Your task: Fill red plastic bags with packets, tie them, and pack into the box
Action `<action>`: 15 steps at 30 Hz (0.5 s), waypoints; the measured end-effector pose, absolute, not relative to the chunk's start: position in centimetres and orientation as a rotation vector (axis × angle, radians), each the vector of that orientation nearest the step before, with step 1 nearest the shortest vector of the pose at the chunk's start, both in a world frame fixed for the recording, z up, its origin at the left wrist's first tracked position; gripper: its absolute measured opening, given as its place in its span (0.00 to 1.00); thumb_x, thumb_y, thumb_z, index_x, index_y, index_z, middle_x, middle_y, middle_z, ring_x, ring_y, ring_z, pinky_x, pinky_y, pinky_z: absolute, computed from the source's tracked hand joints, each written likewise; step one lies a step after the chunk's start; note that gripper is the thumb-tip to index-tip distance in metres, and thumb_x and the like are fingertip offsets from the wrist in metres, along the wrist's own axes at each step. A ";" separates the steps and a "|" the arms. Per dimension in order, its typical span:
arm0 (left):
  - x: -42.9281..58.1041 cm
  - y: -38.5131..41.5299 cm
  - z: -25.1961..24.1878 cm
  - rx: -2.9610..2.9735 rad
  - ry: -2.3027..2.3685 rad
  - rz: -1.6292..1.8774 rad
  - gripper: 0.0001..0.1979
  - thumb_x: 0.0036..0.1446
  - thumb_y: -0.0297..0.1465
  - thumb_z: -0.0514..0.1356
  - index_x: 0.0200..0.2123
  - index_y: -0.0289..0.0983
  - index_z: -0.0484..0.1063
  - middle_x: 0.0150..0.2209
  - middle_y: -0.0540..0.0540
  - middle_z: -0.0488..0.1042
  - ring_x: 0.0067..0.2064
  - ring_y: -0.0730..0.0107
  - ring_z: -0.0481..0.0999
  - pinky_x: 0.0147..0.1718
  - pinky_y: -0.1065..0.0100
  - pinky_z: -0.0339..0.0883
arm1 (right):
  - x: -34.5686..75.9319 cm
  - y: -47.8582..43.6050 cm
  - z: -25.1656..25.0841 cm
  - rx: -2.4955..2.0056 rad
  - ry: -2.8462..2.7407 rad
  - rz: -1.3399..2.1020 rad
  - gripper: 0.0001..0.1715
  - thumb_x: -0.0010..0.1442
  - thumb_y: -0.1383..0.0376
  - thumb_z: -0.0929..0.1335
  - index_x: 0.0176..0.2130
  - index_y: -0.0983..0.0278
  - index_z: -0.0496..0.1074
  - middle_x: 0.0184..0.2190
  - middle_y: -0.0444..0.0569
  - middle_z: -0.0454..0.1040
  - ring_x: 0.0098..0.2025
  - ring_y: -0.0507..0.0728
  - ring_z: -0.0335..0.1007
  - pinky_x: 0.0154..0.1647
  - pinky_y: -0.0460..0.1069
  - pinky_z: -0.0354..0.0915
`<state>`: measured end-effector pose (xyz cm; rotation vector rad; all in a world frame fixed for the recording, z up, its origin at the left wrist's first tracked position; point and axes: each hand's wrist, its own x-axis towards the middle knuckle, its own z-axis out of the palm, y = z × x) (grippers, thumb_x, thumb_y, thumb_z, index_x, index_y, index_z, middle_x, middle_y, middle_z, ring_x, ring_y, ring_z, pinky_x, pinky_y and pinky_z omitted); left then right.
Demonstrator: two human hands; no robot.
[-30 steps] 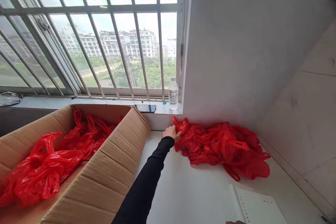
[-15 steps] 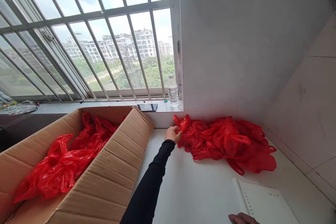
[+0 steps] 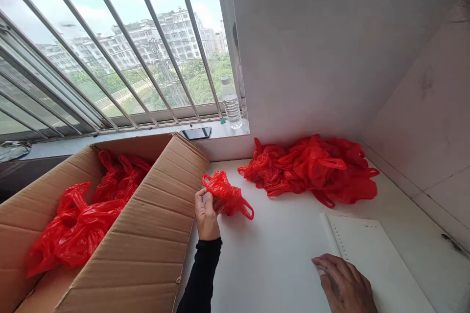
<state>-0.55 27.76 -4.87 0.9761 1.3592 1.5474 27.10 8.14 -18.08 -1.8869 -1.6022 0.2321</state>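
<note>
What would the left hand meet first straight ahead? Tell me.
Past its crumpled red plastic bag, the left hand would probably meet the brown cardboard box, though depth is unclear.

White tabletop [image 3: 264, 254]: heap of red plastic bags [image 3: 308, 166] along wall [image 3: 301, 58]; white notebook [image 3: 370, 247] nearer.

I hold my black-sleeved left forearm [image 3: 200, 274] extended, bare left hand [image 3: 206, 215] pinched; my bare right hand [image 3: 347, 281] sits lower, fingers [image 3: 336, 266] bent.

And nothing legible here! The notebook [image 3: 374, 249] carries small dark marks [image 3: 370, 226] near its top edge and more down its left side, all too tiny to read.
</note>
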 end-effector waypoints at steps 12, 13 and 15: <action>2.1 13.1 -7.0 1.122 1.290 1.107 0.14 0.63 0.40 0.59 0.50 0.44 0.66 0.47 0.43 0.76 0.47 0.61 0.76 0.41 0.64 0.73 | 20.3 10.2 -7.6 -1.524 -1.679 0.809 0.09 0.68 0.67 0.62 0.47 0.59 0.68 0.43 0.48 0.73 0.45 0.60 0.66 0.47 0.58 0.67; 1.9 12.8 -7.3 1.200 1.315 1.107 0.15 0.63 0.38 0.59 0.52 0.44 0.66 0.50 0.43 0.75 0.50 0.60 0.75 0.45 0.62 0.72 | 20.4 10.2 -7.7 -1.527 -1.631 0.843 0.07 0.68 0.66 0.62 0.43 0.59 0.68 0.39 0.47 0.73 0.42 0.59 0.66 0.44 0.57 0.67; 1.7 12.4 -8.0 1.399 1.356 1.047 0.17 0.62 0.34 0.59 0.54 0.45 0.66 0.53 0.42 0.72 0.53 0.58 0.73 0.51 0.58 0.69 | 20.6 10.1 -7.7 -1.529 -1.550 0.900 0.08 0.70 0.64 0.61 0.39 0.59 0.68 0.36 0.46 0.73 0.41 0.58 0.66 0.42 0.56 0.67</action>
